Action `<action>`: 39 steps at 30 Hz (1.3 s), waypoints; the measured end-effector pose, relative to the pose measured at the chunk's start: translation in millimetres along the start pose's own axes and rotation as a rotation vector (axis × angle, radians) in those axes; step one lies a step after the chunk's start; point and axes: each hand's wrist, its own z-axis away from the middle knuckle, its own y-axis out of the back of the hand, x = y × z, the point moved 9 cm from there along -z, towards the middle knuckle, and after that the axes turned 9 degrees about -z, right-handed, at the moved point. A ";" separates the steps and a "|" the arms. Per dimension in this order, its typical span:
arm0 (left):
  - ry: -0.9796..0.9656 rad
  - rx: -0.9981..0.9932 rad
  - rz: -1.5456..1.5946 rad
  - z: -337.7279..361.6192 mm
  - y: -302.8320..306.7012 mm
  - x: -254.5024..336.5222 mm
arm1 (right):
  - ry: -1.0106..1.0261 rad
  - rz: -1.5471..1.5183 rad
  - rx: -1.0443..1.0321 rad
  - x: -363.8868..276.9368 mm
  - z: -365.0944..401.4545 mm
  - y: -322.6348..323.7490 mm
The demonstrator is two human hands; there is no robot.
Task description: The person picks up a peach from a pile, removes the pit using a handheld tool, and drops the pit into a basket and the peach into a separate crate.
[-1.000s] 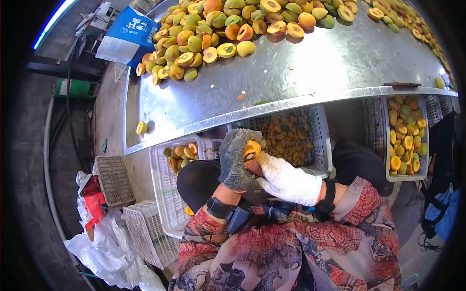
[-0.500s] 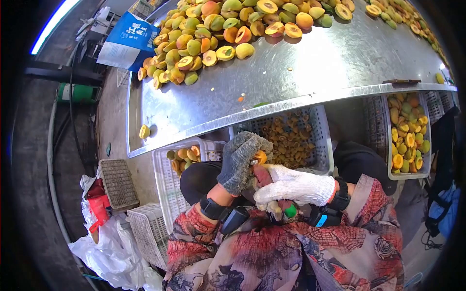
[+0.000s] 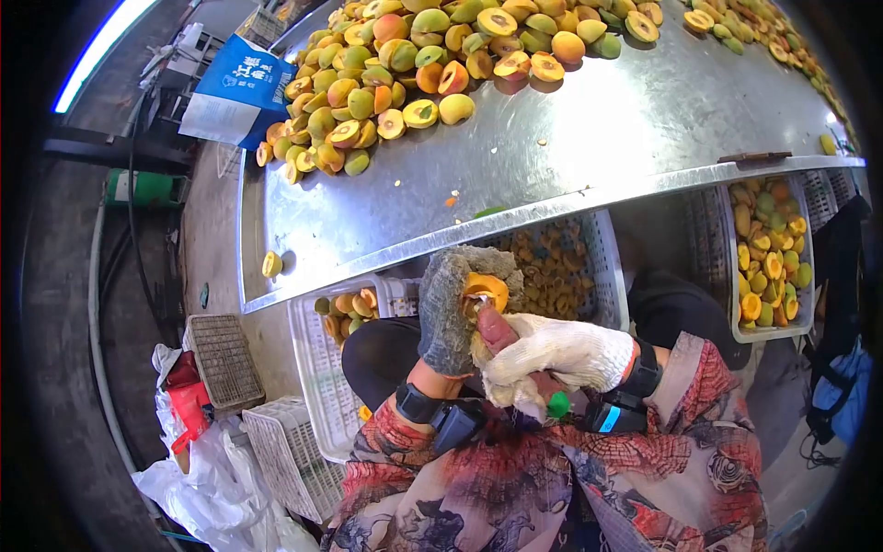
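My left hand (image 3: 448,308), in a grey knit glove, is closed around a yellow peach half (image 3: 487,289) with its hollowed cut side up. A hand tool with a reddish wrapped handle (image 3: 497,329) and a green end is gripped by my right hand (image 3: 561,354) in a white glove. The tool's small metal tip reaches into the peach half. Both hands are close together above my lap, just in front of the table edge. Behind them, a grey crate (image 3: 602,267) holds many brown peach pits; my left glove overlaps it in this view.
Halved peaches (image 3: 405,55) are heaped on the metal table (image 3: 368,212), with one half (image 3: 272,264) near its left corner. A white basket (image 3: 317,386) with peach pieces stands at my left. Another crate of halves (image 3: 777,333) sits right, under the table edge.
My left hand has turned so the peach half's hollow faces up and shows more. The tool tip stays at the fruit, and the view has shifted slightly.
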 end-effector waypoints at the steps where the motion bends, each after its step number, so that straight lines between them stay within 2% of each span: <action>1: 0.010 0.004 -0.050 -1.3 1.9 -0.3 | -0.045 0.108 0.022 -1.0 0.2 -2.5; 2: 0.022 0.007 -0.100 -2.1 2.3 0.2 | -0.043 0.112 0.020 1.0 -2.9 -3.6; 4: 0.008 0.006 -0.007 -2.4 -4.4 4.3 | 0.331 0.696 0.158 -21.4 -8.9 4.2; 5: -0.004 0.006 0.089 -2.0 -6.9 6.4 | 0.787 1.135 0.232 -35.9 -1.0 1.6; 6: -0.009 0.007 0.087 -2.5 -4.2 4.6 | 0.790 1.137 0.227 -35.6 2.0 2.8; 8: 0.024 0.099 0.164 -4.7 10.2 -2.0 | 0.864 1.798 0.516 -39.6 11.2 -5.5; 9: 0.068 0.107 0.179 -3.8 8.7 -1.8 | 0.862 1.857 0.552 -45.0 11.9 -9.3; 10: 0.057 0.111 0.176 -3.9 11.3 0.4 | 0.870 1.860 0.542 -47.9 11.9 -13.6; 12: 0.090 0.100 0.207 -3.4 17.0 -1.1 | 0.719 1.898 0.626 -52.1 6.2 -7.4; 18: 0.092 0.130 0.129 1.7 33.9 -4.6 | 0.746 1.945 0.585 -45.4 -5.5 -4.3; 23: 0.059 0.298 0.143 7.7 47.7 -4.8 | 0.789 2.028 0.570 -41.9 -10.4 -9.7; 26: 0.081 0.316 0.172 8.1 49.4 -1.8 | 0.836 2.110 0.566 -40.9 -10.2 -11.6; 28: -0.009 0.239 0.334 2.3 59.8 11.6 | 0.720 2.242 0.699 -44.2 -8.3 1.3; 29: -0.058 0.107 0.430 -2.6 60.7 23.4 | 0.703 2.239 0.713 -44.7 -8.0 10.3; 30: -0.060 0.112 0.429 -1.0 67.6 25.6 | 0.704 2.239 0.706 -43.4 -6.8 13.7; 33: -0.127 0.339 0.132 11.1 97.6 44.4 | 0.587 2.242 0.725 -41.0 -10.5 27.9; 34: -0.135 0.338 0.136 14.6 105.0 50.7 | 0.593 2.250 0.723 -40.1 -10.4 29.6; 36: -0.762 0.421 -1.136 49.5 93.7 126.0 | 0.525 2.247 0.754 -41.8 -10.1 37.0; 38: -0.338 0.450 -0.752 38.5 192.8 117.2 | 0.626 2.163 0.718 -49.7 -7.1 25.8; 39: -0.355 0.508 -0.800 41.0 211.5 122.7 | 0.598 2.162 0.721 -49.6 -9.1 32.4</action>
